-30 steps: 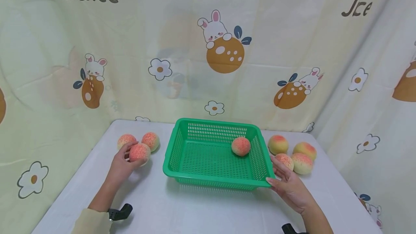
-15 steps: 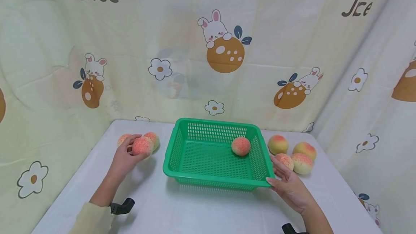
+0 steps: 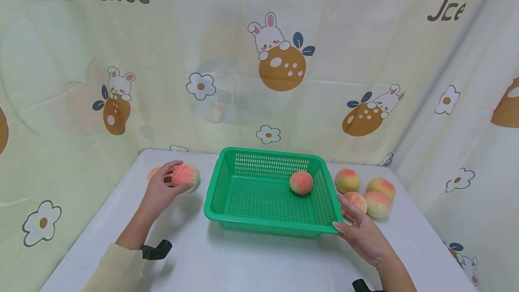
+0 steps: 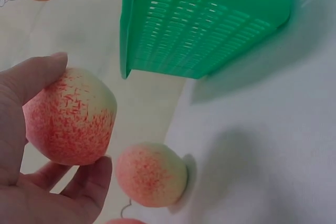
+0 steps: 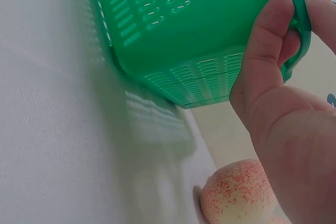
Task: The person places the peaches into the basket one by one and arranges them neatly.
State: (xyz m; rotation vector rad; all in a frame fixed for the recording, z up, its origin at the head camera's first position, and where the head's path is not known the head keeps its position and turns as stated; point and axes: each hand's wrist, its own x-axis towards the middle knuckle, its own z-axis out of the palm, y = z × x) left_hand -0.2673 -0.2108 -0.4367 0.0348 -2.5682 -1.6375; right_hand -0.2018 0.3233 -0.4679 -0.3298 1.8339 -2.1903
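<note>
My left hand [image 3: 160, 193] grips a pink-and-cream peach [image 4: 73, 116] between thumb and fingers, held up off the table. In the left wrist view another peach [image 4: 152, 174] lies on the table beyond it; in the head view the held one largely covers it. A third peach [image 3: 152, 173] is partly hidden behind the left hand. At the front right corner of a green plastic basket [image 3: 259, 224], my right hand [image 3: 365, 235] pinches the rim, its thumb on the near side. One peach [image 3: 301, 183] sits inside the basket, toward the right.
To the right of the basket several peaches [image 3: 378, 204] cluster on the white table [image 3: 259, 265], close to the right hand. A printed curtain [image 3: 227, 57] hangs behind the table and along its sides.
The left hand has carried its peach a little up and to the right, now in front of the rear peach. The right hand and the basket have stayed put.
</note>
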